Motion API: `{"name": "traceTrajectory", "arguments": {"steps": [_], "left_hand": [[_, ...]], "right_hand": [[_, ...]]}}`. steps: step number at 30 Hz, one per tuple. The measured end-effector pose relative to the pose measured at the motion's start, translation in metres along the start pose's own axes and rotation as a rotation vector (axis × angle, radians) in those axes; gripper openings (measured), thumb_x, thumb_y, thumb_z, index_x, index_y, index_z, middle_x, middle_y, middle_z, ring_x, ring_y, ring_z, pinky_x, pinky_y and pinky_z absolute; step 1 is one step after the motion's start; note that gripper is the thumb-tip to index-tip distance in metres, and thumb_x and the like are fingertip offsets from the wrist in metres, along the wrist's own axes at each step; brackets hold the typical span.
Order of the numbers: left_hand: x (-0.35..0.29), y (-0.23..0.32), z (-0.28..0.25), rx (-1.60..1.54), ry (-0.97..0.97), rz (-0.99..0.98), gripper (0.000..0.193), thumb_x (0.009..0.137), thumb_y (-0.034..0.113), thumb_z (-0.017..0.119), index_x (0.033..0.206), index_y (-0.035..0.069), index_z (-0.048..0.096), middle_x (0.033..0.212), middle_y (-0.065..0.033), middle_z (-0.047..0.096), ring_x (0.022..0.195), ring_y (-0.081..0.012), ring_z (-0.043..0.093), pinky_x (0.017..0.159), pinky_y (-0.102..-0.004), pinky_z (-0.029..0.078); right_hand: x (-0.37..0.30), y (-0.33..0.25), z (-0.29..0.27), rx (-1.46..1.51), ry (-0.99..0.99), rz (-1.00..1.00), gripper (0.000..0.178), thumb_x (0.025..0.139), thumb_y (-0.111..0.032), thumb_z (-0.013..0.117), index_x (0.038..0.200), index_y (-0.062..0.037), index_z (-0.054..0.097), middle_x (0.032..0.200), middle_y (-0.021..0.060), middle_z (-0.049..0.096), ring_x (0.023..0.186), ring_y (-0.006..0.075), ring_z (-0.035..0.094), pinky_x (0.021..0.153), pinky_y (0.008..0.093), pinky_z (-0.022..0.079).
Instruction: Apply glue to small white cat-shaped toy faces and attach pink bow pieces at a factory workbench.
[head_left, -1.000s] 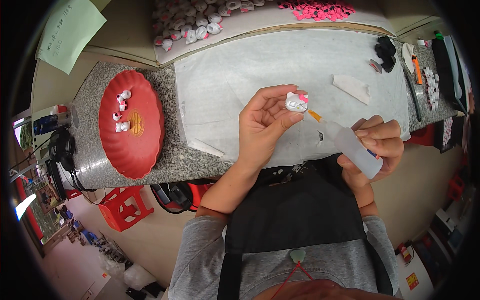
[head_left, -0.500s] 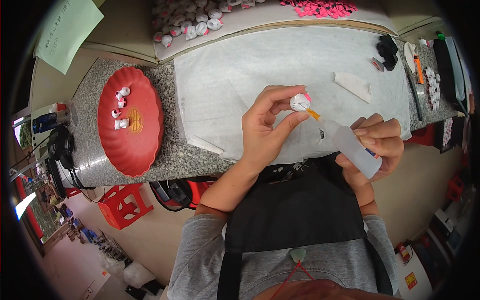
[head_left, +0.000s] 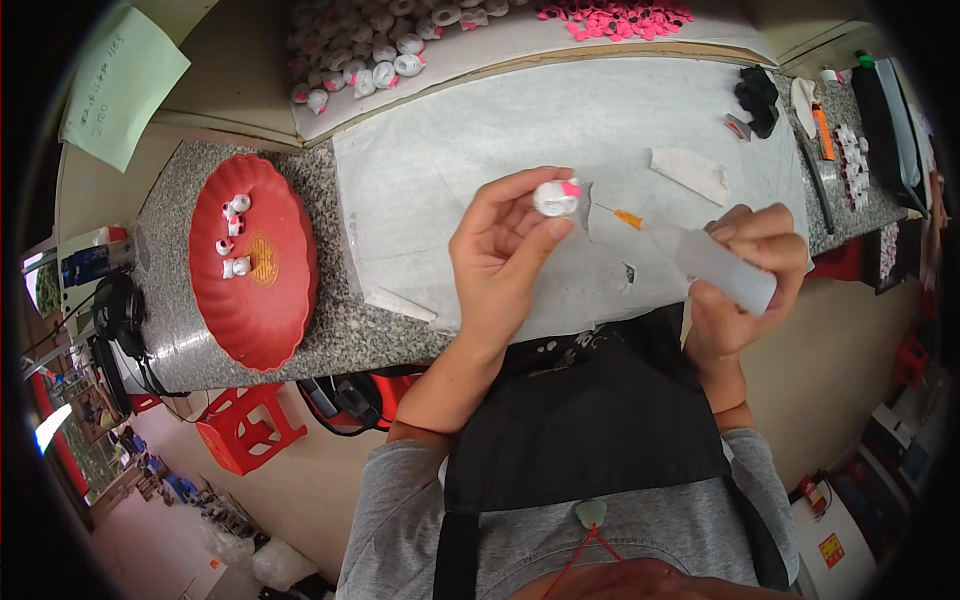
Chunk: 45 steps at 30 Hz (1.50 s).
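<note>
Between the thumb and fingers of my left hand (head_left: 500,250) is a small white figurine head (head_left: 556,198) with a pink spot on its upper right. My right hand (head_left: 752,265) grips a translucent squeeze bottle (head_left: 728,268), tilted so its orange-based needle tip (head_left: 628,218) points up and left toward the head. A gap separates the needle from the head. Both hands are above the white sheet (head_left: 450,150) that covers the worktop. To the left, a red scalloped tray (head_left: 290,325) holds several small white figurines with black and pink parts (head_left: 236,226).
Many white figurine pieces (head_left: 385,72) and a pile of pink pieces (head_left: 620,18) lie on the shelf behind. A torn paper strip (head_left: 690,176), a black cloth (head_left: 757,102) and an orange-handled tool (head_left: 822,132) are at right. A red stool (head_left: 250,430) stands below the worktop.
The needle tip has come away from the figurine head. My left hand has moved left with the head, which has turned so its pink spot faces more toward view.
</note>
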<state>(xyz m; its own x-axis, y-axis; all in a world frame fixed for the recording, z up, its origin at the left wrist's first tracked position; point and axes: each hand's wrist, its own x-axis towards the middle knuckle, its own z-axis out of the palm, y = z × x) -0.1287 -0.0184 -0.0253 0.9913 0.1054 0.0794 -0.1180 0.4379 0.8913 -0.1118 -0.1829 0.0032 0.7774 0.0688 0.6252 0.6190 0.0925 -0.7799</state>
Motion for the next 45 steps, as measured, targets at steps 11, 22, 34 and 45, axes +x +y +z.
{"name": "traceTrajectory", "arguments": {"steps": [11,22,34,45], "left_hand": [[0.002,0.001,-0.005,-0.162,0.129,0.023,0.033,0.072,-0.006,0.053,0.103,-0.001,0.042,0.102,-0.0136,0.049,0.091,-0.0165,0.05,0.081,-0.0296,0.042],[0.001,0.001,-0.008,-0.196,0.13,0.0,0.034,0.072,-0.002,0.054,0.104,0.002,0.043,0.101,-0.0136,0.051,0.087,-0.018,0.052,0.079,-0.0308,0.042],[0.001,-0.001,-0.004,-0.078,0.06,0.033,0.033,0.07,-0.007,0.054,0.102,-0.002,0.044,0.099,-0.012,0.051,0.089,-0.0144,0.051,0.077,-0.0247,0.042],[0.0,-0.01,0.006,0.336,-0.007,0.15,0.03,0.067,-0.01,0.054,0.096,-0.001,0.053,0.098,-0.0107,0.052,0.086,-0.0156,0.052,0.068,-0.0238,0.047]], "right_hand": [[0.09,0.099,-0.014,-0.4,-0.365,0.367,0.023,0.07,-0.005,0.056,0.091,-0.0006,0.048,0.082,0.005,0.05,0.073,0.0138,0.052,0.055,0.0245,0.045],[0.102,0.128,-0.002,-0.868,-0.662,-0.104,0.02,0.064,-0.001,0.06,0.083,-0.0041,0.054,0.081,0.0066,0.053,0.076,0.0246,0.053,0.063,0.0299,0.042],[0.037,0.028,-0.001,-0.035,-0.171,0.575,0.008,0.065,0.008,0.055,0.071,0.0029,0.051,0.066,0.0083,0.052,0.056,0.014,0.051,0.052,0.0234,0.041],[-0.001,0.017,0.009,0.281,-0.123,0.709,0.009,0.064,0.007,0.057,0.071,0.0037,0.052,0.069,0.0122,0.053,0.059,0.0166,0.052,0.055,0.0251,0.043]]}}
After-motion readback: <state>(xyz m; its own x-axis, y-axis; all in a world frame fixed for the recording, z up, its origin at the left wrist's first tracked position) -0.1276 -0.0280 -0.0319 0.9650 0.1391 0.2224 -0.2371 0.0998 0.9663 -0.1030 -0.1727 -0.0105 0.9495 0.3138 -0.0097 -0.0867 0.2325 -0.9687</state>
